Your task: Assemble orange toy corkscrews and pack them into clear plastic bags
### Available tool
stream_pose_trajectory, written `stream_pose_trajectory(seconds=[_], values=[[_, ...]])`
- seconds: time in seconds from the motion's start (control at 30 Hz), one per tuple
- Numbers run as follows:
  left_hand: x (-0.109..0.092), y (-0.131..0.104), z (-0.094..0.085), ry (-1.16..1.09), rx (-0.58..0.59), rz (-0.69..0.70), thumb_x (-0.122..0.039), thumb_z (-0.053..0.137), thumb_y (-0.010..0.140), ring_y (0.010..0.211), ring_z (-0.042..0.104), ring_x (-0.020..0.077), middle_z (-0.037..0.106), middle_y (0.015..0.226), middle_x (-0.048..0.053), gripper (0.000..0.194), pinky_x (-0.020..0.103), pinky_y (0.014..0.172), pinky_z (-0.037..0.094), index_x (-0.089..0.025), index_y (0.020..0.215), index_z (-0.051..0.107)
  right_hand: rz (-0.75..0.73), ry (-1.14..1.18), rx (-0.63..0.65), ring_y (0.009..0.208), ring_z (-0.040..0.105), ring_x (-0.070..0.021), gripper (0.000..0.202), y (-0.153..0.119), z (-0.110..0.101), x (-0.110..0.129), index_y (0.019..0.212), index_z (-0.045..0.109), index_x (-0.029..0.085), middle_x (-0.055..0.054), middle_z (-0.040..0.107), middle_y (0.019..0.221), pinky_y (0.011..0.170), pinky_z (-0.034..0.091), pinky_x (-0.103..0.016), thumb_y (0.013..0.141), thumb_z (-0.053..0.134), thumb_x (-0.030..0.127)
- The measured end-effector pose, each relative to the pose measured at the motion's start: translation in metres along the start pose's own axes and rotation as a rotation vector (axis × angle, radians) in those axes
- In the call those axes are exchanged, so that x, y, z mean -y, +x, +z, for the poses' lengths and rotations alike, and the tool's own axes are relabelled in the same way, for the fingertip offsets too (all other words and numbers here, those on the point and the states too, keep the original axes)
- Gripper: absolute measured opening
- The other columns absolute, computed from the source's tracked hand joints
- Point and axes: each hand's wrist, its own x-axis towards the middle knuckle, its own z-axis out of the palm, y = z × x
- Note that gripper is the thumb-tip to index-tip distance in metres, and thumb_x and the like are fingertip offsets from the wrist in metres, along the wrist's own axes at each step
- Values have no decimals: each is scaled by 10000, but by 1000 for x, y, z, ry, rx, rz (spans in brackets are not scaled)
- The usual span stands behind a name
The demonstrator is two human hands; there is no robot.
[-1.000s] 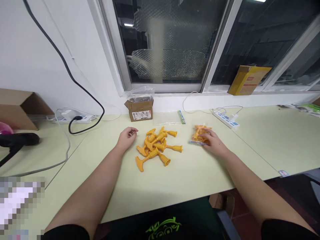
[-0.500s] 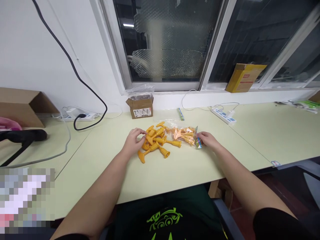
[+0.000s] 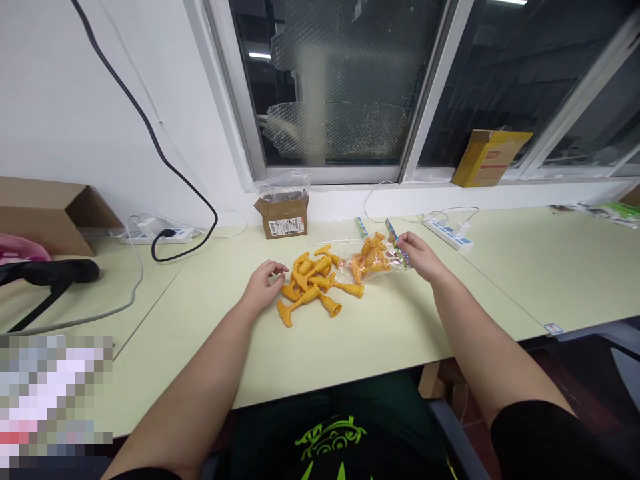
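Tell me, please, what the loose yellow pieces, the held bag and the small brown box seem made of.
Yellow pieces: probably hard plastic, smooth with slight sheen. Bag: likely thin plastic film, glossy and see-through. Box: apparently cardboard, matte brown with folded flaps.

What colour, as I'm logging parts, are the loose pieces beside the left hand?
The loose pieces beside the left hand are yellow-orange, as the head view shows.

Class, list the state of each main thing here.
Yellow plastic T-handled pieces: heaped loose.
Clear plastic bag with coloured strip: loaded, seal unclear.
Right hand: pinching the strip.
Left hand: fingers curled beside the heap.
Small brown cardboard box: flaps open.
Large brown cardboard box: opening faces right.
Yellow cardboard box: tilted.
White left power strip: black plug inserted.
White right power strip: white adapter inserted.
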Motion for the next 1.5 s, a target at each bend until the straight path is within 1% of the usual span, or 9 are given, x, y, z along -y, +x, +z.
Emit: stream_pose_trajectory(seconds=[0.17,0.33,0.47,0.6,0.87,1.03,1.17,1.27,1.5], values=[[2,0,1,-19,30,-31,-260,573,837,923,642,219,668,959,49,171,365,855,513,-216,954,690,-99,-133,116,834,648,-191,204,2,3,18,933,497,252,-17,664,937,722,532,-312,929,528,453],[4,0,1,-26,40,-48,-274,572,833,915,648,219,674,951,50,185,361,848,520,-217,963,692,-149,-311,47,766,631,-201,155,8,-2,38,916,520,252,-27,682,866,704,537,-330,949,528,403],[6,0,1,-39,39,-55,-275,570,828,892,650,215,672,943,51,196,356,823,523,-213,967,694,-74,-243,54,832,700,-200,144,16,-8,48,909,503,248,-51,716,1012,692,560,-310,946,566,372],[7,0,2,-45,40,-69,-279,575,817,886,650,213,678,945,51,202,351,810,527,-215,967,694,36,-239,126,761,739,-182,123,22,-12,58,915,494,235,-70,719,1157,636,567,-296,956,565,326],[6,0,1,-58,32,-78,-281,581,811,872,647,211,679,941,54,202,353,815,528,-209,963,693,-6,-323,63,704,735,-177,94,22,-24,78,901,497,223,-85,744,1111,602,554,-285,956,556,271],[7,0,1,-68,34,-94,-292,584,809,850,640,204,678,946,55,209,350,804,529,-207,966,692,-9,-234,62,733,739,-163,135,19,-24,88,892,475,221,-85,748,1112,584,536,-239,972,561,288],[9,0,1,-68,38,-94,-282,585,802,839,638,203,678,943,53,214,350,797,528,-207,971,694,28,-106,117,758,743,-156,148,17,-17,98,889,473,220,-92,736,1138,594,560,-232,980,565,291],[10,0,2,-73,44,-91,-281,586,806,847,645,207,681,945,55,214,352,799,527,-209,976,695,52,-18,168,742,737,-150,155,14,-5,108,884,466,224,-72,745,1095,587,578,-236,984,567,285],[6,0,2,-71,45,-92,-274,580,799,846,645,209,682,941,57,217,353,789,528,-207,971,695,21,-41,240,688,717,-154,151,16,34,130,862,514,217,-55,735,1026,540,591,-268,957,626,252]])
